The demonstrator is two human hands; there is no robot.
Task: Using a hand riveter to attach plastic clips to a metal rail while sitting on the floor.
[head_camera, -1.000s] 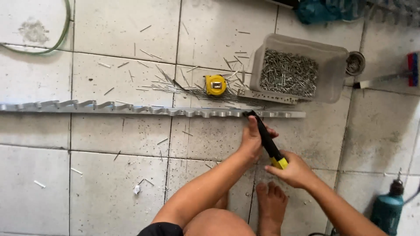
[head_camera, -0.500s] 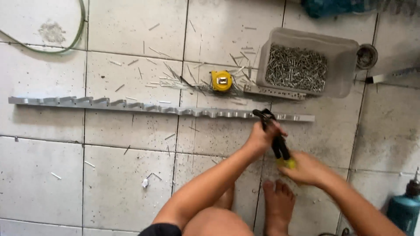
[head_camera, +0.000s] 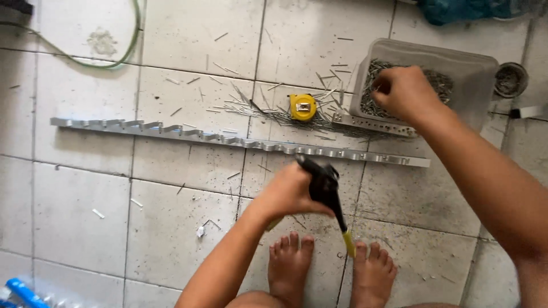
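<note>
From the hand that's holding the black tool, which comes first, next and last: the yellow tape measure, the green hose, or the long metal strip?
Measured from the left hand in the head view:
1. Long metal strip: just above the hand, running across the floor.
2. Yellow tape measure: beyond the strip, slightly to the right.
3. Green hose: far up in the left corner.

— What can't you make out from up here?

— My right hand [head_camera: 402,91] covers part of the tub of rivets [head_camera: 479,74], so whatever my fingertips pinch is hidden. My left hand [head_camera: 288,191] wraps the riveter [head_camera: 325,188]; its nose is a dark blur.

— And the edges?

— My right arm runs off the frame, a blue thing [head_camera: 23,292] is cropped bottom left, and the teal bag [head_camera: 462,8] up top.
</note>
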